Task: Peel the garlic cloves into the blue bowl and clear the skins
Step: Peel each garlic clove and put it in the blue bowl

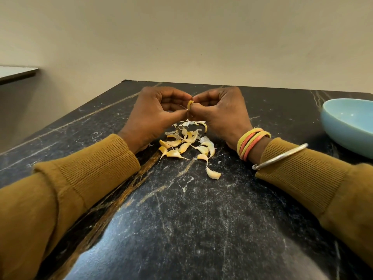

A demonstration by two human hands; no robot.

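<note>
While pinched between the fingertips of left hand (153, 114) and right hand (220, 114), one garlic clove (190, 105) stands roughly upright, long axis vertical, above loose cloves and skins (187, 144) on black countertop (181, 209). Blue bowl (351, 126): far right.

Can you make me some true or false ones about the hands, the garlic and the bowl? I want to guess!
1. The left hand and right hand both pinch one garlic clove. True.
2. The bowl sits by the left arm. False: the blue bowl sits on the right side, beyond the right arm.
3. A pile of cloves lies on the counter under the hands. True.
4. The counter is white. False: it is black with pale veins.
</note>
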